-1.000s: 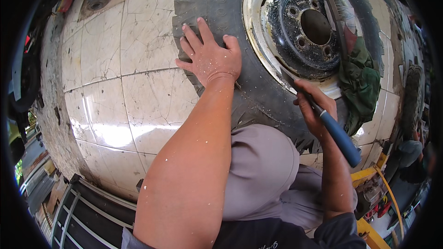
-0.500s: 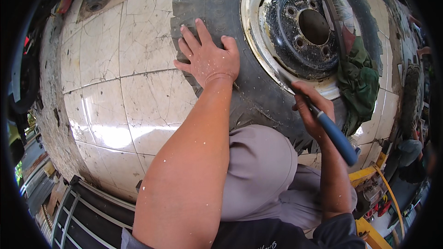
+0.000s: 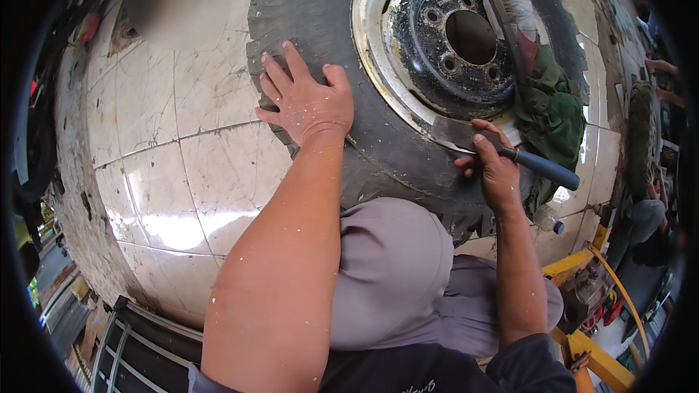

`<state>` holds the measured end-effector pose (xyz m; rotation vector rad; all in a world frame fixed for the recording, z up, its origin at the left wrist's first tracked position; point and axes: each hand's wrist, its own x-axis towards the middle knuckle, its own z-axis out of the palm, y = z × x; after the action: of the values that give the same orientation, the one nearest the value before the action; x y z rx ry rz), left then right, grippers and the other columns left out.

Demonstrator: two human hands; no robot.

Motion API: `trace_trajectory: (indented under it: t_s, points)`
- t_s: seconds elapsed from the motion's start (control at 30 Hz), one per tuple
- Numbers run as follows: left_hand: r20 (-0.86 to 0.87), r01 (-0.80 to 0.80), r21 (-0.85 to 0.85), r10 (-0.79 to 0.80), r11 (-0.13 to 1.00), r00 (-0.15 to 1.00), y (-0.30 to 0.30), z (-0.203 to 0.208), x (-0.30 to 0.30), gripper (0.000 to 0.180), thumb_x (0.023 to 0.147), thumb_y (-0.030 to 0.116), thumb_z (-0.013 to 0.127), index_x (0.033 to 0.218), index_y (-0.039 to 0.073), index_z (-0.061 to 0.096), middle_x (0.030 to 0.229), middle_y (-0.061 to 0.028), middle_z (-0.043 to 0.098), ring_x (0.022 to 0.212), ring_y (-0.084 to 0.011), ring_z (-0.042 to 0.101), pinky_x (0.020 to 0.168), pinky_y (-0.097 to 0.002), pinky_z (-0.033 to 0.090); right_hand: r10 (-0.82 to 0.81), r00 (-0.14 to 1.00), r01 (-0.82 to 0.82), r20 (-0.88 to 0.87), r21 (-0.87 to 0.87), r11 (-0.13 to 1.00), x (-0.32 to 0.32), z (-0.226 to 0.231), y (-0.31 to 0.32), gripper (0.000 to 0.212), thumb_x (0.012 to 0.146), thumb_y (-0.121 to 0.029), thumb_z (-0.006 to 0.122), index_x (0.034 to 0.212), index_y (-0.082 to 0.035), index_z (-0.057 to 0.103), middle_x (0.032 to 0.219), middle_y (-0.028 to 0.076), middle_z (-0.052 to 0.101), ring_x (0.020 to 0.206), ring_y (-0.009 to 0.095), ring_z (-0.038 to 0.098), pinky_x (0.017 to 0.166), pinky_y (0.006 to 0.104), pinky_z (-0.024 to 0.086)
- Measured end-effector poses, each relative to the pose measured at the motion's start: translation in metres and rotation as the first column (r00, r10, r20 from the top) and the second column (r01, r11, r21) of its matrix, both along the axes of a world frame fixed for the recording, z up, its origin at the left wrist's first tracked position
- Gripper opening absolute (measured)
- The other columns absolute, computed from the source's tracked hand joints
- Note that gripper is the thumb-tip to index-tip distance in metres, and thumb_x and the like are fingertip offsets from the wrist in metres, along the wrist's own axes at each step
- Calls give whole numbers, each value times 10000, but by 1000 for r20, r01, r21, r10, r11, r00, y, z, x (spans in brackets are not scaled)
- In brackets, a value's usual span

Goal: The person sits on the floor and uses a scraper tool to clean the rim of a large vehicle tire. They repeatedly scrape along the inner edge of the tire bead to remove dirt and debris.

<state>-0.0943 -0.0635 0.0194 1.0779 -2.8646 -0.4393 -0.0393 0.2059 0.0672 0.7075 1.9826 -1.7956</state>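
Observation:
A large black tyre [image 3: 386, 145] on a white wheel rim [image 3: 378, 44] lies flat on the tiled floor. My left hand [image 3: 306, 102] presses palm down on the tyre's tread side, fingers spread. My right hand [image 3: 491, 164] grips a scraper with a blue handle [image 3: 546, 167]; its flat metal blade [image 3: 451, 132] sits where the tyre meets the rim. A long dark bar [image 3: 502, 22] leans across the black wheel hub [image 3: 451, 44].
A green rag [image 3: 553, 113] lies on the right side of the wheel. Cream floor tiles [image 3: 182, 167] spread to the left. A yellow metal frame [image 3: 590, 349] stands at the lower right. My knee in grey trousers [image 3: 393, 269] is against the tyre.
The scraper has swung from pointing steeply down to lying nearly level, and its blade now shows at the rim edge. My left hand stayed on the tyre.

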Motion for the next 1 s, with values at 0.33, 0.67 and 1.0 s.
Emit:
trace_trajectory:
  t_s: [0.33, 0.67, 1.0]
  points:
    - [75, -11, 13, 10, 1000, 997, -1, 7, 0, 744, 953, 463, 431, 1621, 199, 238, 1685, -134, 181, 1542, -325, 206, 1178, -691, 133, -43, 999, 42, -28, -40, 998, 11, -3, -9, 352, 1023, -194, 603, 1357, -91, 571, 1205, 134, 625, 696, 193, 729, 517, 228, 489]
    - [56, -11, 24, 10, 1000, 998, -2, 7, 0, 743, 941, 438, 434, 1613, 176, 259, 1678, -157, 187, 1537, -342, 202, 1179, -693, 120, 30, 999, -29, -35, 12, 999, 5, 4, -12, 353, 1006, -185, 618, 1345, -91, 580, 1059, 97, 643, 660, 173, 719, 469, 218, 476]
    - [73, -10, 29, 8, 1000, 997, -1, 8, -2, 740, 955, 454, 422, 1622, 193, 234, 1685, -142, 177, 1546, -321, 195, 1189, -676, 124, 48, 999, -48, 3, 34, 998, 6, 10, -10, 345, 1011, -174, 604, 1347, -94, 581, 1162, 128, 660, 660, 170, 718, 463, 218, 477]
